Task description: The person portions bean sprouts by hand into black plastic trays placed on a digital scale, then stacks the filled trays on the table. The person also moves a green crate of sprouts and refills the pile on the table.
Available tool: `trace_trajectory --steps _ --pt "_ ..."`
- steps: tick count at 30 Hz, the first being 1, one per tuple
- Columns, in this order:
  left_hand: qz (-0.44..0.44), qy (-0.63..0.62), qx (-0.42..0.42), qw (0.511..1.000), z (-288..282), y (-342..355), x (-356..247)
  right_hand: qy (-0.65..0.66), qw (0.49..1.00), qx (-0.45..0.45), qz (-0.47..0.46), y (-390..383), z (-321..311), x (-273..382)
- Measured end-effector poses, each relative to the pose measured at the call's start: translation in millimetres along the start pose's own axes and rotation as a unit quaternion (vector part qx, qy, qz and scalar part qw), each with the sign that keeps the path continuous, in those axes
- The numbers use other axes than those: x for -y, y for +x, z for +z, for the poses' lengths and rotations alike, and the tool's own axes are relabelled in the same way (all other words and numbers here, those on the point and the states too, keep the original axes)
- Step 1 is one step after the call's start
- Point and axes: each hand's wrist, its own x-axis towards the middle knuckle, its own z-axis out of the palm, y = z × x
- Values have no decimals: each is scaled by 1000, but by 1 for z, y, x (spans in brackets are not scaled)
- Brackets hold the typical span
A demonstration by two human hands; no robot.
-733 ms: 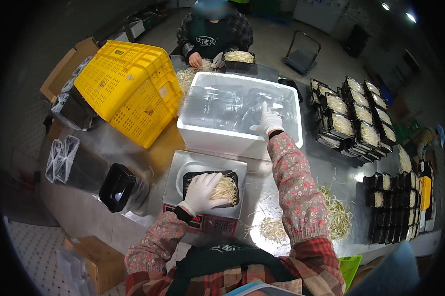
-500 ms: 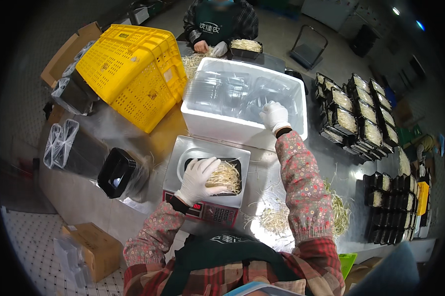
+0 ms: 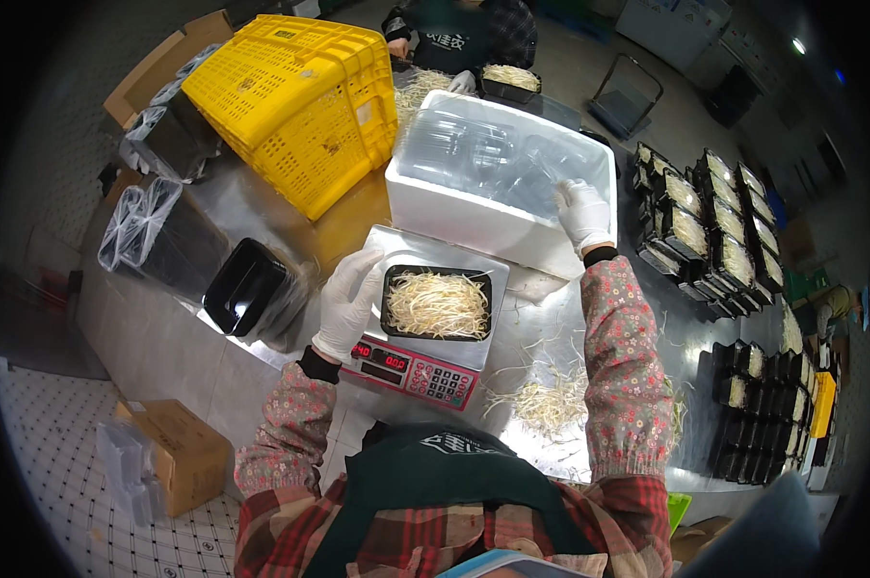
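Note:
A black tray of bean sprouts [image 3: 437,304] rests on the silver platform of a red-fronted digital scale [image 3: 425,376]. Just left of that tray is my left hand [image 3: 346,303], white-gloved, its fingers apart and holding nothing. My right hand [image 3: 584,214], gloved as well, reaches over the near right rim of a white foam box [image 3: 483,220]. Its fingers are closed on the edge of a clear plastic lid [image 3: 543,169] in the box; the fingertips are partly hidden. More nested clear lids [image 3: 445,149] fill the box's left side.
A tilted yellow crate [image 3: 290,106] stands at far left, with empty black trays [image 3: 247,287] nearer. Loose sprouts [image 3: 551,400] lie right of the scale. Stacked filled trays [image 3: 714,226] line the right. Across the table, a person [image 3: 459,39] stands by another sprout tray [image 3: 512,82].
My left hand has come off the sprouts and moved to the tray's left, its fingers now apart. My right hand stays at the foam box, now nearer its right rim. The whole view has shifted.

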Motion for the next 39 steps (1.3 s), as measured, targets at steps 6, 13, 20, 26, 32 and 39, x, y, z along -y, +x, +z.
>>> trace_trajectory --steps 6,13,20,26,32,39 --pt "-109 -151 -12 982 -25 -5 -12 4 993 -115 -7 -14 -40 -4" --pt "-145 -333 126 923 -29 -1 -48 55 950 -225 -210 -49 -125 88" --pt "-203 -458 74 862 17 16 -54 111 901 -146 -394 -95 -129 156" --pt "-196 -495 -173 829 15 8 26 295 947 -120 34 -112 -11 96" --pt "-245 -512 -230 790 49 -5 90 200 975 94 -36 -161 24 163" --pt "-253 -522 -226 782 46 -9 91 182 973 127 -56 -168 16 173"
